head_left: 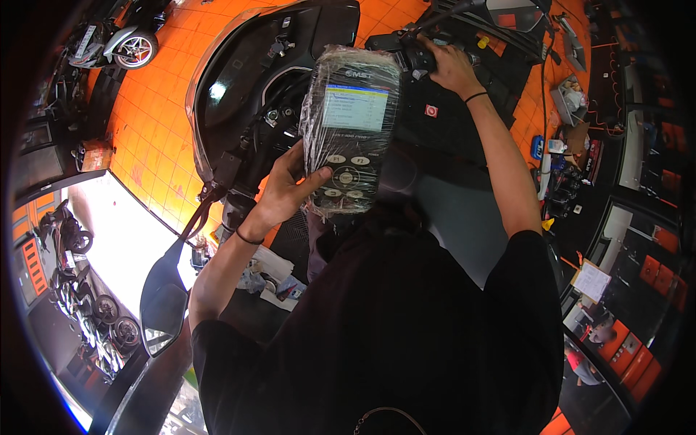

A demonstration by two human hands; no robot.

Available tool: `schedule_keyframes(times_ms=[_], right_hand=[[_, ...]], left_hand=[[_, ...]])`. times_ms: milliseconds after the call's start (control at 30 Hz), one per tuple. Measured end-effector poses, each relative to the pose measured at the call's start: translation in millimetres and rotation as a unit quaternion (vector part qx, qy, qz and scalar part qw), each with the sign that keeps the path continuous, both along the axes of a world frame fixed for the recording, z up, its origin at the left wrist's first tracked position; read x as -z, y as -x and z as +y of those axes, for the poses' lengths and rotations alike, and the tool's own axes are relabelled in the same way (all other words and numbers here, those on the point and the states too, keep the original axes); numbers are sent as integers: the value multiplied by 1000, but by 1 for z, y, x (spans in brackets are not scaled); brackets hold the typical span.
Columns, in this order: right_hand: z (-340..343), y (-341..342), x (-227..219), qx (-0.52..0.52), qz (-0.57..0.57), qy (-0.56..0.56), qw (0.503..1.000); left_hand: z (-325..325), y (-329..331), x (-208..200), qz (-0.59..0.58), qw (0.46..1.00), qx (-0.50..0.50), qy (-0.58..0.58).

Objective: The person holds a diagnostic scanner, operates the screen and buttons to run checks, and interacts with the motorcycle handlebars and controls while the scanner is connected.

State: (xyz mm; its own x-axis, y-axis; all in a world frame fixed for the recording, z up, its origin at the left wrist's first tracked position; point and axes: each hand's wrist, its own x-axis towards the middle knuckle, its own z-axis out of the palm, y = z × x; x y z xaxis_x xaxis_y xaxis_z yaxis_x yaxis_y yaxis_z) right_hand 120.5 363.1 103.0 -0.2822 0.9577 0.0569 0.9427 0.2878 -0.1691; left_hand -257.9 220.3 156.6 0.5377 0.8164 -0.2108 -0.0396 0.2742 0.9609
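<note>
My left hand (pixel 284 192) grips the lower left side of a handheld diagnostic scanner (pixel 351 148), its thumb lying on the front edge beside the buttons. Clear wrinkled plastic film wraps the scanner, and its lit screen (pixel 355 109) shows a list with one yellow row. With the arm stretched forward, my right hand (pixel 452 70) is closed round the right handlebar grip (pixel 418 59) of a black scooter (pixel 225 94), next to the switch housing; its fingertips are partly hidden. The scanner covers the middle of the handlebar.
A mirror (pixel 164 312) sticks out at the left, another (pixel 513 16) at the far right. Orange tiles (pixel 156 101) cover the floor. Parked motorcycles (pixel 94 319) stand at the left. Bottles and a grey bin (pixel 569 101) line the right side. Two people are at the lower right.
</note>
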Motion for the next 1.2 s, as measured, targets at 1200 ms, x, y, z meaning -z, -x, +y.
schedule_keyframes(times_ms=[1200], right_hand=[[3, -10, 25, -39, 17, -119, 992]], left_hand=[[-1, -1, 1, -1, 1000, -7, -2]])
